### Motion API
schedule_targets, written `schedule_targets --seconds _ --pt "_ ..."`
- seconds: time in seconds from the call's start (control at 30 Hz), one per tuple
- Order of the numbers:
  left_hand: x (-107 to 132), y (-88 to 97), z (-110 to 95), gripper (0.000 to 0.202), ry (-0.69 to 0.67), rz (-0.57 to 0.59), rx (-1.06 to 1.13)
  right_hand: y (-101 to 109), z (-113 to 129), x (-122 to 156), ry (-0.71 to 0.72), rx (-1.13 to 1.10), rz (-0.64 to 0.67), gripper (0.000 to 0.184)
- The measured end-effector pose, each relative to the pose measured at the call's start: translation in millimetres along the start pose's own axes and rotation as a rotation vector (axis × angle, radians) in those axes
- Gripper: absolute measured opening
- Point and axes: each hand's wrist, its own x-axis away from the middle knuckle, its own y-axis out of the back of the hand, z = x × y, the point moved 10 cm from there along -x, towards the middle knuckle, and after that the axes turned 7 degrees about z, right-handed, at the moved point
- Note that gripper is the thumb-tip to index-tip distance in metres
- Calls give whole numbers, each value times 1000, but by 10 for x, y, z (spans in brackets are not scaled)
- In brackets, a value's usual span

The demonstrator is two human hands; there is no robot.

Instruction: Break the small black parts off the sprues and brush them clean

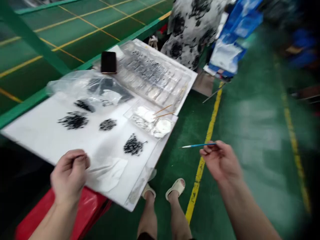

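Observation:
My right hand (220, 161) pinches a thin blue-handled brush (198, 145) with a pale tip, holding it out over the green floor. My left hand (70, 174) hangs curled above the near edge of a white board (45, 140), its fingertips closed together. Nothing clear shows between them. Heaps of small black parts (73, 120) lie on the board. Farther along stand a clear compartment tray (152, 75) of small parts and a smaller tray (150, 121) with white cotton and wooden sticks (163, 111). A black phone (108, 62) rests beside a plastic bag (90, 87).
My feet in white slippers (175, 188) stand on the green floor (175, 156), next to a yellow line (202, 160). A red plastic seat (62, 213) lies under the board's near corner. Beyond the board are a person in floral clothing (190, 33) and blue-and-white packages (231, 41).

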Motion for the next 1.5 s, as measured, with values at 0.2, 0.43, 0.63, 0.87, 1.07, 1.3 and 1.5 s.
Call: schedule_targets --seconds 0.2,0.43,0.63,0.87,1.07,1.3,1.5 --pt "-467 141 159 18 63 -32 68 -216 -129 -66 47 28 10 20" --pt "-540 -36 546 10 181 -41 134 -660 -190 -132 198 67 66 29" --pt "-556 -4 633 13 211 -49 116 -828 -491 -238 180 50 82 27" --pt "-563 15 719 11 221 -31 84 -851 -804 -247 174 100 33 29" --pt "-580 26 785 7 240 -11 43 -693 -957 -94 104 159 -45 38" --pt "-579 2 750 16 212 9 9 -373 -1134 627 171 598 -76 24" --pt "-588 -5 697 12 219 47 -60 -1844 -2439 1670 654 1479 724 40"
